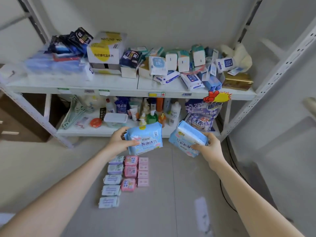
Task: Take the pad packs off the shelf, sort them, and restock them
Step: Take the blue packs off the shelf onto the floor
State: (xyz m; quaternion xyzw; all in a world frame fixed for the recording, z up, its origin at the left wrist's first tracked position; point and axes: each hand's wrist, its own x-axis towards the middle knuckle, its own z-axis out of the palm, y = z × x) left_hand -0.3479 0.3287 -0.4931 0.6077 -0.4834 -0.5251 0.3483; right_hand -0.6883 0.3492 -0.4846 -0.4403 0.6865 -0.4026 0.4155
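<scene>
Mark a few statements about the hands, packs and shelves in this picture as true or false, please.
1. The left hand and the right hand each hold a blue pad pack. True: left pack, right pack.
2. The sorted packs below the hands form one single row. False: on the floor they form three columns, pale packs, pink packs and pink boxes.
3. Nothing lies on the top level. False: the upper shelf is crowded with packs and boxes.
4. A green pump bottle stands on the lower shelf. True.
</scene>
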